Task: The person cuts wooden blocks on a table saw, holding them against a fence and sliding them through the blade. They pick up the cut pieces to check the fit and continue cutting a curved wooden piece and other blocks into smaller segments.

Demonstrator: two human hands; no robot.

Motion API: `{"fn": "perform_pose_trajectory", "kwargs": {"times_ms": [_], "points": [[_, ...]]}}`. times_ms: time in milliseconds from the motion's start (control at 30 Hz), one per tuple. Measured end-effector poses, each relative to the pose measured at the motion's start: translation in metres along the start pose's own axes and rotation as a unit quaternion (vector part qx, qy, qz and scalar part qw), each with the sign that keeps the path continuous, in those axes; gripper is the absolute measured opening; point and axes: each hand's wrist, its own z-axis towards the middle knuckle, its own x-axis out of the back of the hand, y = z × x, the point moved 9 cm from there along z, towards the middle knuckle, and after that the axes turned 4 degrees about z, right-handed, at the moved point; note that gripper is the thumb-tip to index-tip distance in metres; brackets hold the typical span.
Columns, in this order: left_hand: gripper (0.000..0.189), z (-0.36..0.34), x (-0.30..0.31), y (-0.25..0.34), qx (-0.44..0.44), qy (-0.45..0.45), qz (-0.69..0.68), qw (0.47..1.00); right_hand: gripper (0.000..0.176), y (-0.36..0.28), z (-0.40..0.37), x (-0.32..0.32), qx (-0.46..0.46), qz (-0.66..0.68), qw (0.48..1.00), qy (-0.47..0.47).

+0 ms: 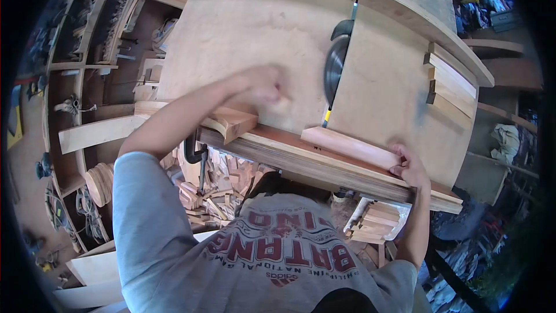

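Note:
A round saw blade (335,69) stands up through a slot in the plywood table (249,29). Left of the blade, my left hand (266,84) is over the table, blurred by motion. Its fingers look curled around a small pale thing that is too smeared to make out. My right hand (410,165) grips the right end of a long wooden piece (353,148). That piece lies along the reddish strip at the table's near edge, its left end just below the blade slot.
A curved wooden block (234,123) rests at the near edge, beside a black clamp (197,153). Cut wood strips (452,84) lie at the table's right. A raised wooden rail (399,8) crosses the far side. Offcuts (223,182) are piled below the near edge.

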Motion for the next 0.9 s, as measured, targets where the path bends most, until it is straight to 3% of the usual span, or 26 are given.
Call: {"fn": "perform_pose_trajectory", "kwargs": {"times_ms": [67,133,167,200,233,300,333,367,400,433,467,500,533,600,700,800,900], "points": [[0.037,-0.044,0.067,-0.034,0.154,0.099,0.197,0.963,0.040,-0.033,-0.005,-0.006,0.046,-0.055,0.997,0.033],[0.040,-0.073,0.087,-0.094,0.177,0.227,0.305,0.908,0.037,-0.052,-0.006,-0.017,0.092,-0.113,0.987,0.068],[0.040,-0.081,0.088,-0.090,0.179,0.228,0.305,0.907,0.038,-0.060,-0.008,-0.017,0.158,-0.162,0.964,0.138],[0.040,-0.093,0.084,-0.082,0.179,0.199,0.265,0.926,0.040,-0.071,-0.014,-0.015,0.220,-0.209,0.930,0.208],[0.040,-0.101,0.078,-0.076,0.178,0.170,0.225,0.943,0.040,-0.074,-0.013,-0.018,0.220,-0.209,0.930,0.207],[0.041,-0.108,0.073,-0.057,0.163,0.190,0.160,0.955,0.044,-0.058,-0.001,-0.021,0.123,-0.108,0.971,0.171],[0.042,-0.110,0.072,-0.050,0.148,0.211,0.095,0.961,0.044,-0.056,0.002,-0.020,0.121,-0.108,0.972,0.170],[0.042,-0.112,0.069,-0.049,0.148,0.210,0.095,0.962,0.047,-0.046,0.009,-0.020,0.076,-0.112,0.981,0.140],[0.042,-0.114,0.068,-0.050,0.129,0.235,0.007,0.963,0.049,-0.035,0.013,-0.020,0.031,-0.117,0.987,0.109],[0.043,-0.119,0.065,-0.050,0.110,0.257,-0.083,0.957,0.049,-0.024,0.014,-0.019,0.030,-0.117,0.987,0.106],[0.043,-0.126,0.061,-0.048,0.112,0.256,-0.084,0.956,0.043,-0.019,0.017,-0.020,0.100,-0.053,0.989,0.093],[0.041,-0.137,0.060,-0.044,0.101,0.286,-0.147,0.942,0.038,-0.019,0.016,-0.020,0.168,0.011,0.983,0.079],[0.040,-0.148,0.057,-0.041,0.089,0.314,-0.209,0.922,0.038,-0.014,0.017,-0.017,0.167,0.012,0.983,0.079],[0.035,-0.164,0.043,-0.039,0.087,0.333,-0.272,0.899,0.029,-0.006,0.025,-0.027,0.138,0.067,0.988,-0.018],[0.028,-0.183,0.023,-0.037,0.054,0.393,-0.348,0.850,0.028,-0.039,0.015,-0.032,0.072,0.059,0.995,0.023],[0.026,-0.213,0.007,-0.022,0.015,0.508,-0.344,0.789,0.037,-0.033,0.018,-0.032,0.062,-0.013,0.995,0.080],[0.027,-0.229,-0.015,-0.009,-0.006,0.534,-0.398,0.746,0.037,-0.034,0.026,-0.037,0.080,-0.086,0.991,0.063]]}}
